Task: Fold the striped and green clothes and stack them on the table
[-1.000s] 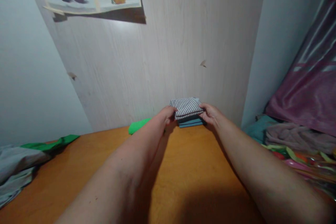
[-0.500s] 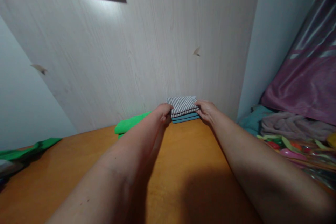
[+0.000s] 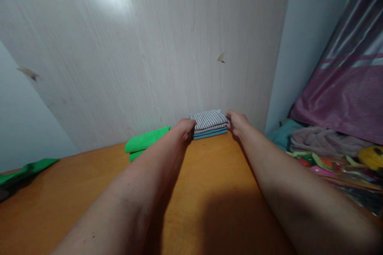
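Observation:
Against the wooden panel lies a striped grey-and-white folded cloth, on top of a blue folded cloth. At its left edge, my left hand is closed, thumb on the striped fabric and the other fingers mostly hidden. My right hand is beside the stack's right edge with thumb and fingers slightly apart; its fingertips are close to or touching the fabric. Bright green folded cloth lies left of the stack, partly behind my left forearm.
The orange-brown wooden surface meets the upright panel behind the stack. More green fabric lies at the far left. On the right are a purple curtain, a greyish bundled cloth and a yellow object among colourful items.
My right hand has loosened and its thumb has come off the striped cloth to the right. My left hand stays at the left edge. The camera view has shifted slightly.

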The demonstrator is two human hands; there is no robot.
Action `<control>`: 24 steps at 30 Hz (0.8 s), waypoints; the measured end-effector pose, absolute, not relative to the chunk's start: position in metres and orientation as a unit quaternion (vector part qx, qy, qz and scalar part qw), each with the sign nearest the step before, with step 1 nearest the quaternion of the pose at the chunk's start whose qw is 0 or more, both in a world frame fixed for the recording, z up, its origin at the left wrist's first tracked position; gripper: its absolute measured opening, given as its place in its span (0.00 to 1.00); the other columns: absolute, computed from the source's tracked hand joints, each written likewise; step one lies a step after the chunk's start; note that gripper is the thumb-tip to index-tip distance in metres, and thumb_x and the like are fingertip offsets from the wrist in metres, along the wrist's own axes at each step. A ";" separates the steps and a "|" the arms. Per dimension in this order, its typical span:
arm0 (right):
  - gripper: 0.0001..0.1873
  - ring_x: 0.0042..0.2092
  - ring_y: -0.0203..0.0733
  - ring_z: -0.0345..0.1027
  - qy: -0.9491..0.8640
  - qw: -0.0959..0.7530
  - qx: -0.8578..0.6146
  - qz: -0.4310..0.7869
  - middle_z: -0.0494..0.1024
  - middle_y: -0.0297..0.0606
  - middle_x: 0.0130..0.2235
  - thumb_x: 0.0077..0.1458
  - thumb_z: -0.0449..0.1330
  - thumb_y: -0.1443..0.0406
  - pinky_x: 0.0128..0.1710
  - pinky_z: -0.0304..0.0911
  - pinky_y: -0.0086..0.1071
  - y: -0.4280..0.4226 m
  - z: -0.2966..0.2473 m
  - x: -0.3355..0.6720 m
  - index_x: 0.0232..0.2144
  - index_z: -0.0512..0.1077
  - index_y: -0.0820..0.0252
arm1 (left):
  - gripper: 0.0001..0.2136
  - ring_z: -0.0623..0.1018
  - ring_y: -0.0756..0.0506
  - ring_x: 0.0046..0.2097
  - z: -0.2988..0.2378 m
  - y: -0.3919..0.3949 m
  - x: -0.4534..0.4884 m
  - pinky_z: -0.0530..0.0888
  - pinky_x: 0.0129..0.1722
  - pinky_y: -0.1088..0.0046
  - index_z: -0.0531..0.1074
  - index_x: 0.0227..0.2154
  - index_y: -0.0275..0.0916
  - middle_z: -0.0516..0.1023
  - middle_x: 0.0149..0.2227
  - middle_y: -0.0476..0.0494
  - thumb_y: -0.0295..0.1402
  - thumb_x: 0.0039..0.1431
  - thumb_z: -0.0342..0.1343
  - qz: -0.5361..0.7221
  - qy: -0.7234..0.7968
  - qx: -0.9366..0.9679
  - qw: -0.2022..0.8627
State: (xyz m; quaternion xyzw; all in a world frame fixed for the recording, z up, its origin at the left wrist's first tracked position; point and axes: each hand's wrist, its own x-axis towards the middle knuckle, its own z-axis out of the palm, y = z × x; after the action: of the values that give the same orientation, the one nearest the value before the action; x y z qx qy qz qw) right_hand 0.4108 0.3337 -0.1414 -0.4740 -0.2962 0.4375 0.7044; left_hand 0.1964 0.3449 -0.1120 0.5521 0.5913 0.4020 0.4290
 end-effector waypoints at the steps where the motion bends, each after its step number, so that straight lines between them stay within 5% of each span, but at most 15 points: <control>1: 0.06 0.21 0.31 0.64 -0.283 0.706 -0.494 0.423 0.69 0.29 0.21 0.50 0.61 0.69 0.18 0.62 0.22 0.332 -0.142 0.415 0.32 0.66 0.58 | 0.04 0.75 0.47 0.30 -0.113 0.345 0.196 0.63 0.24 0.76 0.73 0.31 0.37 0.75 0.28 0.44 0.27 0.54 0.62 0.402 0.593 0.551 0.427; 8: 0.06 0.17 0.31 0.58 -0.287 0.685 -0.557 0.371 0.66 0.29 0.16 0.47 0.62 0.68 0.14 0.49 0.23 0.315 -0.145 0.423 0.26 0.66 0.58 | 0.04 0.72 0.50 0.26 -0.113 0.349 0.194 0.61 0.22 0.78 0.72 0.31 0.37 0.72 0.24 0.48 0.26 0.54 0.62 0.405 0.597 0.543 0.429; 24: 0.05 0.24 0.33 0.62 -0.423 0.649 -0.541 0.329 0.71 0.30 0.21 0.41 0.66 0.67 0.24 0.56 0.26 0.324 -0.146 0.402 0.24 0.73 0.61 | 0.07 0.67 0.53 0.20 -0.114 0.350 0.193 0.59 0.18 0.80 0.71 0.34 0.36 0.66 0.21 0.52 0.29 0.54 0.63 0.440 0.590 0.503 0.453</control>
State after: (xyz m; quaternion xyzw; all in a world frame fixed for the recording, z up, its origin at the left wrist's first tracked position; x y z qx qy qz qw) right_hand 0.4023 0.3242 -0.1463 -0.5409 -0.4225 0.3289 0.6486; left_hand 0.1933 0.3499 -0.1143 0.5033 0.5899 0.4402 0.4528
